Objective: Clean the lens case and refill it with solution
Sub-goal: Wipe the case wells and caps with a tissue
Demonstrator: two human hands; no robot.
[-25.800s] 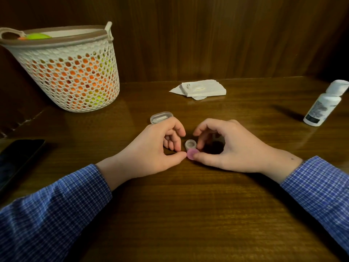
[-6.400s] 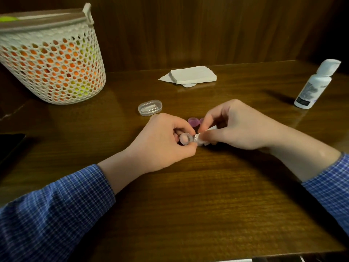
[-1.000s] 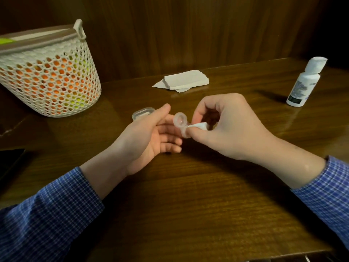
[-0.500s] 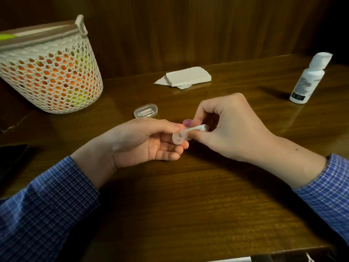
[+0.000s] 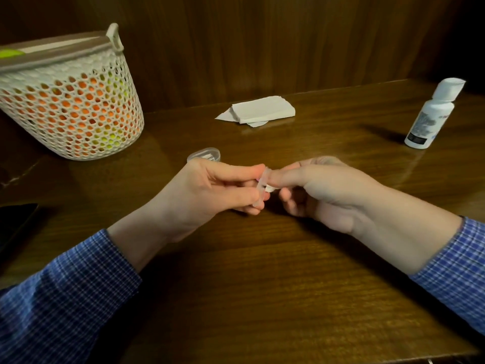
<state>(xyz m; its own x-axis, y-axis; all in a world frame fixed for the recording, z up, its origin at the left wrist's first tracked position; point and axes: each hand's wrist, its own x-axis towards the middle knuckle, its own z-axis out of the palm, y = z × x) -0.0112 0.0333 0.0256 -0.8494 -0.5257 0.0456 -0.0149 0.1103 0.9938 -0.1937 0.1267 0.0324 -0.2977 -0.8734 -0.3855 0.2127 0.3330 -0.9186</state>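
Note:
The clear lens case (image 5: 263, 189) stands on edge between my two hands, just above the table. My left hand (image 5: 210, 190) pinches it with thumb and fingers. My right hand (image 5: 322, 190) presses a small white tissue wad (image 5: 270, 188) against the case with the thumb on top. A hint of pink shows behind the case; the pink caps are hidden. The white solution bottle (image 5: 430, 114) stands capped at the far right.
A white mesh basket (image 5: 68, 101) with orange and green contents sits at the back left. Folded white tissues (image 5: 259, 110) lie at the back centre. A small clear plastic box (image 5: 206, 155) lies behind my left hand. A dark phone (image 5: 13, 224) rests at the left edge.
My left hand has closed on the lens case and turned it on edge. My right thumb now pushes the tissue against it. One second ago the left hand was open.

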